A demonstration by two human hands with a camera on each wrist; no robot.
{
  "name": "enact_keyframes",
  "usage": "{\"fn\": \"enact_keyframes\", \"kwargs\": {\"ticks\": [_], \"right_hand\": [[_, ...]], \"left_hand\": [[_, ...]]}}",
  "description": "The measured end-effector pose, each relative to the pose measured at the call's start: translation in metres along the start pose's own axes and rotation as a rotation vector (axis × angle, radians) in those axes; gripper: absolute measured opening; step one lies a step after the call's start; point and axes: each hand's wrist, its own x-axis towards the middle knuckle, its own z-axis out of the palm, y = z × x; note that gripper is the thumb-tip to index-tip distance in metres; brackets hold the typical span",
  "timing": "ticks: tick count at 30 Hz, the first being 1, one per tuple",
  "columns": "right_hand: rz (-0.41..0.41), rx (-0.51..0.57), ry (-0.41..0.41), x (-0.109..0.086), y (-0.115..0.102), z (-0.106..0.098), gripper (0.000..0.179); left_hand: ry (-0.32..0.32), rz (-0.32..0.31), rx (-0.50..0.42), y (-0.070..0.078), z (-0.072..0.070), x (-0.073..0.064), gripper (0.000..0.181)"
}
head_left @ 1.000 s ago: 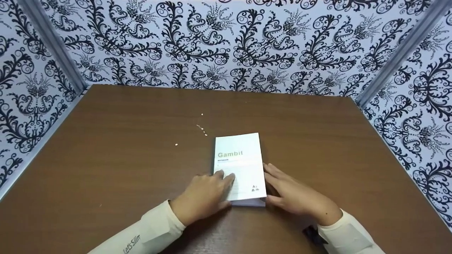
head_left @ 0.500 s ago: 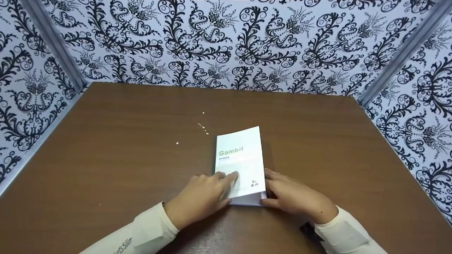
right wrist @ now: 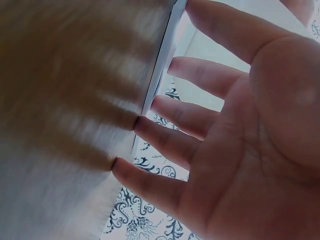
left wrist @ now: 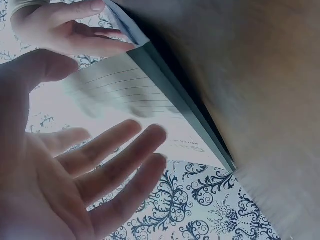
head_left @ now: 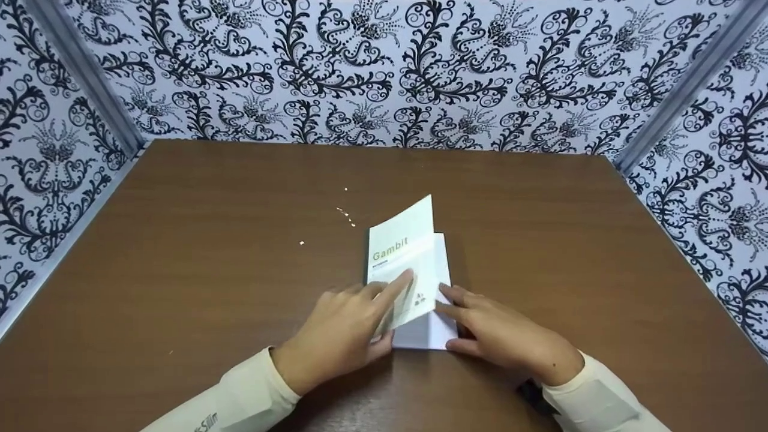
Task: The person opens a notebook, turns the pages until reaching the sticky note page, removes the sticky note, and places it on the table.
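A notebook lies on the brown table, its white "Gambit" cover (head_left: 390, 240) tilted up along the right side and hinged at the left. Under the raised cover the white pages (head_left: 443, 264) show. My left hand (head_left: 342, 324) is at the notebook's lower left, index finger extended over the cover; in the left wrist view its fingers are spread beside a dark green spine (left wrist: 175, 97) and a lined page (left wrist: 127, 82). At the right edge is my right hand (head_left: 504, 330), index fingertip by the cover's lower corner and thumb at the page block. The right wrist view shows its fingers (right wrist: 195, 117) nearly straight.
Small white specks (head_left: 344, 213) dot the table (head_left: 240, 198) left of the notebook. A dark object (head_left: 534, 396) sits by the right sleeve. Patterned walls (head_left: 372, 72) enclose the back and sides.
The cover's right side has risen from nearly flat to tilted up, swinging leftward and uncovering pages. My left index finger is farther up the cover; my right fingers have moved in over the right edge.
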Motion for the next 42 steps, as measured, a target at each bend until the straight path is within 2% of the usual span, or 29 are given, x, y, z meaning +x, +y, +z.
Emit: {"fn": "enact_keyframes", "kwargs": {"ticks": [8,17,21,26,34,38,42], "right_hand": [[-0.011,-0.022,-0.003,-0.001,-0.001,-0.001,0.059],[0.017,0.002,-0.015,-0.002,-0.002,-0.001,0.059],[0.029,0.013,-0.012,-0.002,-0.003,-0.003,0.059],[0.032,0.008,-0.010,-0.003,-0.003,-0.003,0.059],[0.052,0.030,-0.045,-0.001,-0.004,-0.004,0.061],[0.063,0.048,-0.055,-0.001,-0.004,-0.005,0.061],[0.065,0.041,-0.054,-0.001,-0.003,-0.004,0.061]], "left_hand": [[0.141,-0.033,-0.019,0.003,-0.011,0.007,0.084],[0.339,0.010,-0.082,-0.003,-0.028,0.014,0.070],[0.391,0.034,-0.094,-0.006,-0.034,0.016,0.061],[0.404,0.049,-0.079,-0.011,-0.040,0.015,0.056],[0.437,0.088,0.030,-0.022,-0.050,0.017,0.045],[0.430,0.118,0.047,-0.024,-0.054,0.017,0.038],[0.393,0.138,0.086,-0.026,-0.054,0.016,0.033]]}}
